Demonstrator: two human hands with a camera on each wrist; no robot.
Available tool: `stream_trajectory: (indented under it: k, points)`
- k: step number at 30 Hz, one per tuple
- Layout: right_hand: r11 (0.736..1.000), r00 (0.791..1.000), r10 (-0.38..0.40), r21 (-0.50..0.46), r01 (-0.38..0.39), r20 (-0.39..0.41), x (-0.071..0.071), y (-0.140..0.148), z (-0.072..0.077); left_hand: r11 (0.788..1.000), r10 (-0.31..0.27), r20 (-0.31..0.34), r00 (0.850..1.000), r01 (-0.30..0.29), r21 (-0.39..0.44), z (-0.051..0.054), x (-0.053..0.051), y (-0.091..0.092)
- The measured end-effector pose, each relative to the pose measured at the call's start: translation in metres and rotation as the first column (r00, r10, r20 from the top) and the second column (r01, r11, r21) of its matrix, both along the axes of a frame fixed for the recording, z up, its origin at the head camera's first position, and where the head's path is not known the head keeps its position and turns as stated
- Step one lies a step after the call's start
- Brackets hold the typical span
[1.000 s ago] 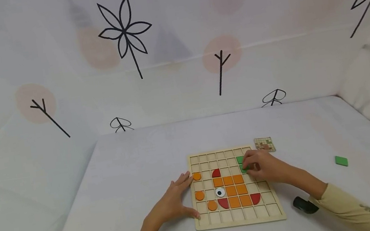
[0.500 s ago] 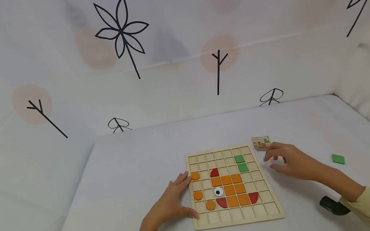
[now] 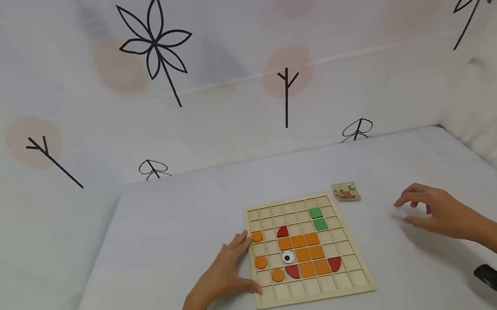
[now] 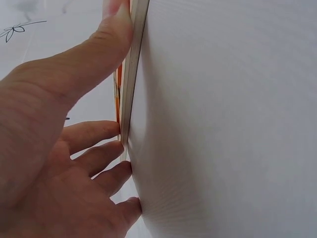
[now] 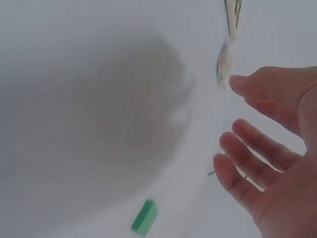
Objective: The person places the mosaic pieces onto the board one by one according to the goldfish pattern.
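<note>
A wooden grid board (image 3: 315, 289) lies on the table, bearing orange square tiles (image 3: 299, 241), orange discs (image 3: 261, 262), red quarter-round tiles (image 3: 335, 264), an eye disc (image 3: 288, 257) and two green square tiles (image 3: 321, 224). Along its left edge rests my left hand (image 3: 222, 275), fingers extended and thumb apart; the left wrist view shows thumb and fingers touching the board's side (image 4: 130, 84). My right hand (image 3: 447, 212) hovers over the table right of the board, holding nothing, its fingers loosely bent. Another green tile (image 5: 145, 218) shows in the right wrist view, hidden in the head view.
Beyond the board's top right corner lies a small printed pattern card (image 3: 346, 192), slightly curled. White cloth covers the table (image 3: 188, 200). A patterned fabric wall (image 3: 233, 114) stands behind, with more fabric at both sides.
My right hand has let go of a green tile on the board and moved away to the right, over where the loose green tile lay. The left hand stays at the board's edge.
</note>
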State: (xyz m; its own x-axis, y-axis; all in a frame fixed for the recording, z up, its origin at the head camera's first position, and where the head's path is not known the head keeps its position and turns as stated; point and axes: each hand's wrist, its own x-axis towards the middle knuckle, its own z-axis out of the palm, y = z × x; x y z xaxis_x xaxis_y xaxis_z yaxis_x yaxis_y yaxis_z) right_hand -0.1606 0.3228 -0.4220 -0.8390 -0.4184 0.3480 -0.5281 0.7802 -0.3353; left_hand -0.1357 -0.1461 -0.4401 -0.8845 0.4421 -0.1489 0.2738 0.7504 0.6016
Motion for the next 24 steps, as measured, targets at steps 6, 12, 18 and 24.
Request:
stream_trajectory:
  k: [6,12,18,24]
  points:
    - [0.999,0.998,0.024,-0.029,-0.026,-0.063,0.003,0.023,-0.005,1.000,0.004,0.003,1.000,-0.004,0.005,0.002,0.001,-0.001]
    - [0.999,0.996,0.011,-0.033,-0.014,-0.091,0.005,0.044,-0.009,1.000,0.010,0.011,1.000,-0.010,0.010,0.003,0.002,0.000]
    - [0.999,0.996,-0.037,-0.020,0.035,-0.075,0.007,0.060,-0.010,1.000,0.005,0.005,1.000,-0.005,0.006,0.002,0.002,-0.001]
    - [0.996,0.996,-0.086,-0.006,0.086,-0.015,0.007,0.074,-0.016,1.000,-0.006,-0.003,1.000,0.006,0.007,0.001,0.001,-0.001]
